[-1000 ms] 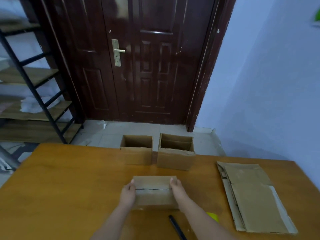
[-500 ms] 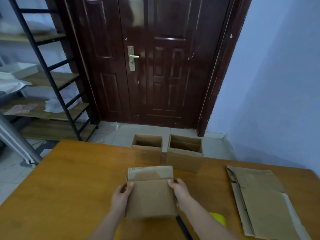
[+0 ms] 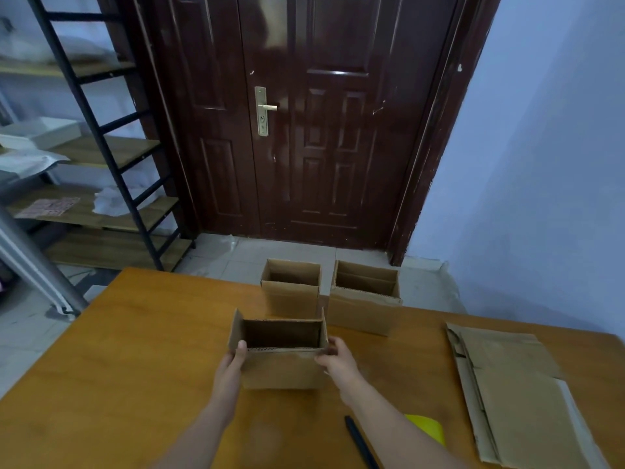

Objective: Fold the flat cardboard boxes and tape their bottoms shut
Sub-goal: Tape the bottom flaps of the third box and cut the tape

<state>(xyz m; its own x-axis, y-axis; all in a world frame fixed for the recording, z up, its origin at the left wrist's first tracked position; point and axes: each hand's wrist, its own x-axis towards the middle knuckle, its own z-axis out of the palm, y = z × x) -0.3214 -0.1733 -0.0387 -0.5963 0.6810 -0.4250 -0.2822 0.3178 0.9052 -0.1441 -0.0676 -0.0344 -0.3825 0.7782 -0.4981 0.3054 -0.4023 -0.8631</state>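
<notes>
- An open-topped cardboard box [image 3: 280,353] stood upright on the wooden desk [image 3: 135,350], about midway between the left and right edges and nearer the front edge than the far one, its opening facing up.
- The left hand [image 3: 231,368] held the box's left side; its thumb lay over the near top rim at the left corner, while the other fingers were hidden behind the box wall, so how they lay could not be told.
- The right hand [image 3: 338,362] gripped the box's right side, thumb pressed against the near face close to the top corner and fingers curled round the right wall.
- Two more folded boxes stood at the far edge of the desk, both open at the top: the left finished box [image 3: 291,288] and the right finished box [image 3: 364,297], just beside each other with a narrow gap between.
- A stack of flat cardboard [image 3: 507,394] lay along the right edge of the desk, well apart from the held box.
- A dark pen-like tool [image 3: 360,441] lay near the front edge, beside the right forearm, and a yellow object [image 3: 427,428] sat just to its right, partly hidden by the arm.
- Beyond the desk stood a dark brown door [image 3: 304,130] with a brass handle [image 3: 263,110], and a black-framed shelf rack [image 3: 101,147] to the left.
</notes>
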